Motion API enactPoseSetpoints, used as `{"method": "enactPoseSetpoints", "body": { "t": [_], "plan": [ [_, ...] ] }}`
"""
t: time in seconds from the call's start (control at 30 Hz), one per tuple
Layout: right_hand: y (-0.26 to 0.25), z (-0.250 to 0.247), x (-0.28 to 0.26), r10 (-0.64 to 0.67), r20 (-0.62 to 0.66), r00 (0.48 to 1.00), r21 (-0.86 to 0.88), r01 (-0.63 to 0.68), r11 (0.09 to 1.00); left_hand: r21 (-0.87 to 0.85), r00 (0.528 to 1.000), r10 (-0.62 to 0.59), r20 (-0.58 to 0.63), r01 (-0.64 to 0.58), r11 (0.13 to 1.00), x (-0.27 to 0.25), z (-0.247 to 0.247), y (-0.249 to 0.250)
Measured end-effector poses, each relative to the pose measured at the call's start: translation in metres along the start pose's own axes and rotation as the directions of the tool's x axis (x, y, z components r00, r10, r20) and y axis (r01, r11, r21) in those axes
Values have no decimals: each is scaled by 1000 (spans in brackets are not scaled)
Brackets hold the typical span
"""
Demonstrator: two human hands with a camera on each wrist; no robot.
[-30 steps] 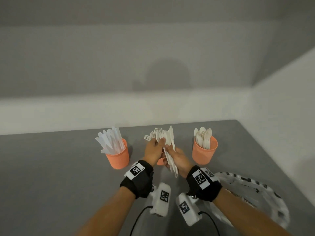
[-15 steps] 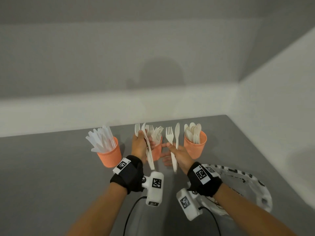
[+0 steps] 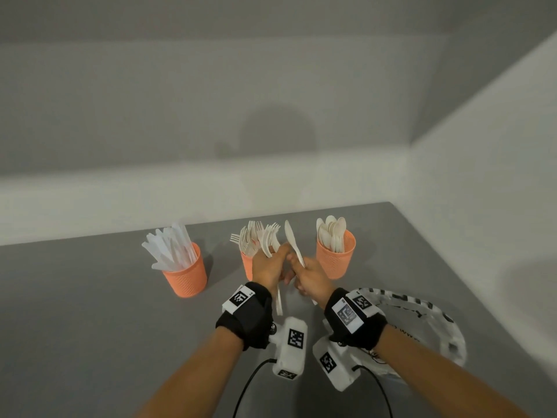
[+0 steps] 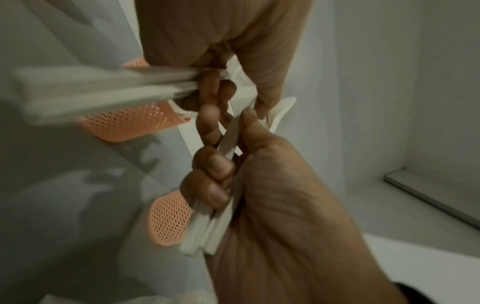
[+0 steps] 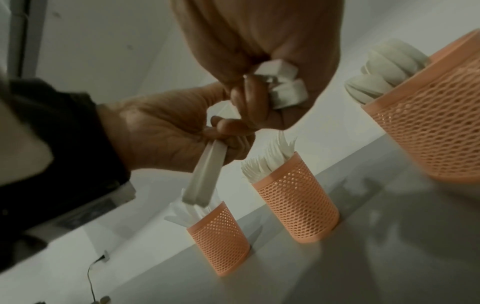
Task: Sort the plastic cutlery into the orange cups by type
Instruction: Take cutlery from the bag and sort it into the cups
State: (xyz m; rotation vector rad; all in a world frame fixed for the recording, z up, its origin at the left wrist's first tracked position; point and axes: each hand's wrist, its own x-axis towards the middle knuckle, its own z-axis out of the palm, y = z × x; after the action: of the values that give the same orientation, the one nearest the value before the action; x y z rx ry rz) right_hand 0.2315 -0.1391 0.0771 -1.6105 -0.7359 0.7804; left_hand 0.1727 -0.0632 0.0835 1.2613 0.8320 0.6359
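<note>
Three orange mesh cups stand in a row on the grey table (image 3: 90, 312): the knife cup (image 3: 185, 273) on the left, the fork cup (image 3: 246, 267) in the middle, the spoon cup (image 3: 335, 257) on the right. Both hands meet just in front of the fork cup. My left hand (image 3: 272, 257) grips a small bunch of white forks (image 3: 268, 238), tines up, fingers curled round the handles (image 4: 207, 222). My right hand (image 3: 298, 270) touches the left and holds a white knife (image 3: 292, 242), blade up. Blunt handle ends (image 5: 283, 86) stick out of its fist. The cups also show in the right wrist view (image 5: 296, 203).
A crumpled white plastic bag (image 3: 422, 324) with black print lies on the table behind my right wrist. Light walls close the table off at the back and on the right. Thin black cables (image 3: 247, 384) hang from the wrist cameras over the near table.
Half a second ago the hands were apart, each holding up mixed pieces. They have come together before the middle cup; forks now stand in the left hand, a knife in the right.
</note>
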Motion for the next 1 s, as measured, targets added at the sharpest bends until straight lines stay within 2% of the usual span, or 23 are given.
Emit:
{"method": "enactPoseSetpoints", "body": {
  "t": [0.07,0.13,0.23,0.33,0.5,0.6,0.73,0.8,0.87,0.9,1.0],
  "plan": [
    [1,-2,-2,5,38,999,-27,-4,1000,44,1000,3,-24,-2,999,1,1,-2],
    [2,-4,-3,25,60,998,-25,-24,999,20,997,-56,-48,57,998,4,1,-4],
    [5,-13,-1,40,8,999,-102,-39,994,-89,992,-95,-85,87,992,9,-2,-2],
    [13,-26,4,9,-54,998,-269,-24,963,-113,994,-50,-94,39,993,10,-7,9],
    [14,-33,9,-125,61,990,-475,139,869,166,993,44,113,-63,984,0,-1,31],
    [8,-34,10,-182,112,977,-542,214,813,251,992,93,88,-112,961,3,8,33],
    [-12,-39,12,-236,62,970,-536,232,812,364,966,248,74,-258,895,7,19,27],
    [-23,-47,13,-280,49,959,-627,248,739,384,946,309,95,-322,865,8,23,26],
    [-35,-57,16,-254,48,966,-705,213,676,413,931,349,105,-359,837,10,26,28],
    [-37,-63,19,-211,64,975,-700,194,687,414,927,357,115,-371,831,12,27,29],
    [-43,-81,26,-116,57,992,-534,129,836,323,929,306,208,-360,875,11,25,38]
  ]
}}
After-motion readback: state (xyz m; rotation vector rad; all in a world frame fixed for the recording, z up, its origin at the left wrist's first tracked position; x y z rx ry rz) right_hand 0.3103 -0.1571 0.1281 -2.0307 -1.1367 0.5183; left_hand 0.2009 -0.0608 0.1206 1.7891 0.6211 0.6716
